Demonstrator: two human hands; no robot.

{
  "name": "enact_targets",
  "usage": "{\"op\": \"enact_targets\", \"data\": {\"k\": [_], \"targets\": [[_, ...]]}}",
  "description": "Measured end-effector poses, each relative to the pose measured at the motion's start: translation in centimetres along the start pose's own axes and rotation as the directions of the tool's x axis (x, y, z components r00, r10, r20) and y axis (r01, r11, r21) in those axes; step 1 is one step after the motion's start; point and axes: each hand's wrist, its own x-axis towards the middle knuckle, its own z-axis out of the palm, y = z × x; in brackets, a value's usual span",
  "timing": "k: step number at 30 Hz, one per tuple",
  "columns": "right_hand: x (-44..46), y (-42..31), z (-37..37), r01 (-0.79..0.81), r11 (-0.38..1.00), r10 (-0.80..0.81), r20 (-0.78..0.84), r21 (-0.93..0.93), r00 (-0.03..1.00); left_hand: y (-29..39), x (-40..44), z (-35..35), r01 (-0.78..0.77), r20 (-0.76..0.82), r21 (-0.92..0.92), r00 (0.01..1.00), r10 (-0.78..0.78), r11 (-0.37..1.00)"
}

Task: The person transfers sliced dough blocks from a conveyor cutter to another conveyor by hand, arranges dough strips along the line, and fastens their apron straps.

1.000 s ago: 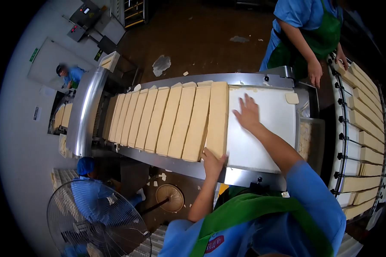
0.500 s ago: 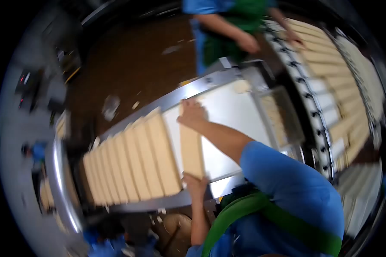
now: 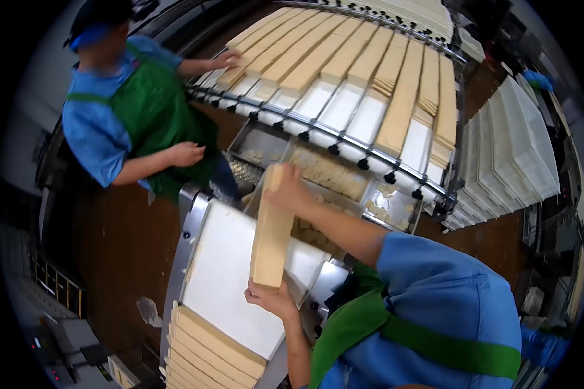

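A long, pale stack of dough sheets (image 3: 272,236) is held lengthwise between my two hands, above the white conveyor belt (image 3: 220,259). My right hand (image 3: 287,189) grips its far end, fingers wrapped over the edge. At the near end, my left hand (image 3: 272,299) closes round the bottom corner, its fingers partly hidden. More dough stacks (image 3: 217,343) lie side by side on the lower part of this belt. Beyond the held stack, trays of dough scraps (image 3: 328,170) sit between the two conveyors.
A wide roller-edged conveyor (image 3: 363,120) at the back carries several long dough stacks in rows. A co-worker (image 3: 156,123) in a green apron stands at the left, one hand at those stacks. White nested trays (image 3: 499,152) are piled at the right. Plastic litter (image 3: 148,311) lies on the floor.
The dough stack has come up off the belt in both hands. My view has swung right, toward the far conveyor, so the co-worker now appears at the left.
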Motion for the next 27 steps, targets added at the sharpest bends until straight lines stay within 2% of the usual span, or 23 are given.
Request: {"op": "enact_targets", "data": {"k": [1,3,5,6,8,9,10,11,12,14,15,20,22,23,25,26,27], "targets": [[0.9,0.9,-3.5,-0.004,0.999,0.007,-0.069,0.037,0.998,1.9,0.3,1.3,-0.01,0.012,-0.003,1.0,0.01,1.0],[2.4,1.7,-10.7,-0.064,0.997,0.071,-0.17,0.048,0.983,5.9,0.8,3.8,-0.179,0.098,0.048,0.98,0.173,0.983],[5.2,3.4,-16.1,-0.14,0.99,0.128,-0.269,-0.028,0.955,10.1,1.1,6.4,-0.258,0.175,-0.058,0.948,0.264,0.964],[6.8,4.6,-18.4,-0.167,0.983,0.133,-0.326,-0.076,0.936,12.0,1.3,7.5,-0.293,0.199,-0.176,0.924,0.326,0.94],[10.6,7.4,-22.2,-0.257,0.92,0.167,-0.297,-0.297,0.94,16.0,1.8,9.1,-0.403,0.248,-0.221,0.858,0.451,0.888],[12.6,9.2,-23.7,-0.267,0.854,0.17,-0.246,-0.447,0.954,16.8,2.2,10.0,-0.404,0.233,-0.21,0.863,0.447,0.89],[14.6,10.6,-25.2,-0.259,0.766,0.177,-0.194,-0.588,0.965,17.5,2.7,11.1,-0.444,0.28,-0.276,0.811,0.513,0.853],[16.0,11.1,-26.5,-0.264,0.769,0.226,-0.14,-0.582,0.964,18.1,3.0,11.8,-0.473,0.323,-0.341,0.752,0.574,0.812],[17.0,11.5,-27.5,-0.271,0.77,0.275,-0.083,-0.578,0.958,18.9,2.9,12.2,-0.471,0.314,-0.327,0.764,0.564,0.819],[19.4,13.2,-28.0,-0.258,0.772,0.254,-0.091,-0.581,0.963,20.5,2.9,12.5,-0.147,0.561,-0.464,0.715,0.418,0.874],[20.3,13.5,-28.1,-0.265,0.769,0.244,-0.116,-0.582,0.963,20.5,3.0,13.1,-0.228,0.546,-0.436,0.702,0.457,0.871],[21.7,14.1,-28.6,-0.234,0.8,0.266,-0.022,-0.553,0.964,20.3,3.0,14.9,-0.184,0.536,-0.392,0.751,0.387,0.901],[22.6,15.0,-28.5,-0.271,0.789,0.26,-0.1,-0.551,0.96,20.4,3.0,15.6,-0.263,0.51,-0.373,0.743,0.433,0.89],[22.9,15.4,-28.4,-0.26,0.792,0.254,-0.088,-0.553,0.963,20.6,3.0,16.2,-0.26,0.504,-0.366,0.752,0.425,0.894],[23.0,15.9,-28.0,-0.25,0.749,0.136,-0.226,-0.613,0.965,21.6,3.2,17.8,-0.21,0.547,-0.415,0.72,0.427,0.885],[22.8,16.2,-27.9,-0.234,0.754,0.128,-0.212,-0.614,0.969,22.5,3.3,18.7,-0.21,0.538,-0.407,0.731,0.419,0.889],[22.6,16.4,-27.7,-0.223,0.754,0.05,-0.285,-0.617,0.957,23.6,3.5,19.8,-0.265,0.529,-0.431,0.7,0.48,0.862]]}}
